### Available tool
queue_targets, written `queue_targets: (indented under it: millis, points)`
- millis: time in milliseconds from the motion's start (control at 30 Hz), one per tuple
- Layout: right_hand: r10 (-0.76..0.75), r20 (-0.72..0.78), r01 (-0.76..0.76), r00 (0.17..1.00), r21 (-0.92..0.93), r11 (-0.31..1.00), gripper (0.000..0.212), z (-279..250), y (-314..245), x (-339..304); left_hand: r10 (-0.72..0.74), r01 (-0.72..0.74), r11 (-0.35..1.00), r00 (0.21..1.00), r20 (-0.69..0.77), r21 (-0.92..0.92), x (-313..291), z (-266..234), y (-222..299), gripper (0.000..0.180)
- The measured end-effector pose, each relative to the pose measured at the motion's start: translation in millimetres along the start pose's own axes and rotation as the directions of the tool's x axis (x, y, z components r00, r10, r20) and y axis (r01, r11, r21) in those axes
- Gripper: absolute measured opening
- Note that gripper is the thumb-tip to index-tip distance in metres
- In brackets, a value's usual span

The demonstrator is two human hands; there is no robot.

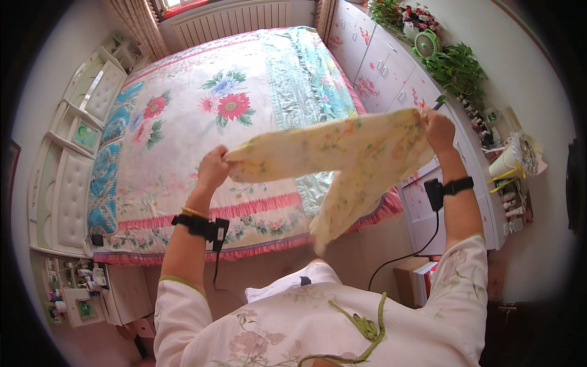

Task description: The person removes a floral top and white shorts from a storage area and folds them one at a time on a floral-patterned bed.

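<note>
A pair of pale yellow floral trousers (342, 147) hangs stretched in the air between my two hands, in front of my body and over the near right part of the bed. My left hand (214, 166) is closed on the end of one trouser leg. Closed on the opposite top corner, by the waist, is my right hand (439, 129). From the right part of the cloth the other leg droops freely, its tip close to my shirt. Both arms reach forward, spread apart.
A large bed (183, 171) with a flowered, pink-ruffled cover lies ahead. White drawer cabinets (397, 76) line the right side, with plants (458, 70) and a small green fan (426, 44) on top. Cables run from the bands on my wrists. A box of papers (413, 281) stands low right.
</note>
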State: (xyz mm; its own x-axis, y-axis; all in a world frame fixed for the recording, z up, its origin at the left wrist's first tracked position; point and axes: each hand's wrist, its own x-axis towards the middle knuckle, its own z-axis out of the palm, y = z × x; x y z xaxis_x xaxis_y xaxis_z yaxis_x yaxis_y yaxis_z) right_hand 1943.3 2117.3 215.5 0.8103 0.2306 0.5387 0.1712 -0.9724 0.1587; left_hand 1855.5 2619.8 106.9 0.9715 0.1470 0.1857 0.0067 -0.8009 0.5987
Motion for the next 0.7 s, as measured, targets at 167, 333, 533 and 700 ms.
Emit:
queue_targets:
  millis: [167, 333, 533, 700]
  points:
    - [0.089, -0.282, -0.079, 0.955, 0.049, 0.996, 0.028, 13.1, 3.4, 86.2, -0.201, 0.156, 0.782, 0.980, -0.007, -0.603, 81.8, -15.6, 34.8, 0.009]
    - [-0.037, -0.368, 0.062, 0.929, 0.057, 0.996, 0.023, 17.7, 33.0, 80.6, -0.155, -0.028, 0.669, 0.972, -0.176, -0.743, 113.0, -4.1, 40.4, 0.012]
    - [-0.375, -0.259, 0.439, 0.890, 0.265, 0.858, 0.022, 34.2, 13.1, -43.7, -0.170, -0.043, 0.665, 0.963, -0.208, -0.746, 62.4, 43.3, -2.2, 0.011]
    - [-0.369, 0.293, 0.133, 0.882, 0.597, 0.792, 0.006, 103.0, -34.0, -153.7, -0.308, 0.323, 0.654, 0.940, 0.149, -0.684, -12.0, 115.6, -98.5, 0.016]
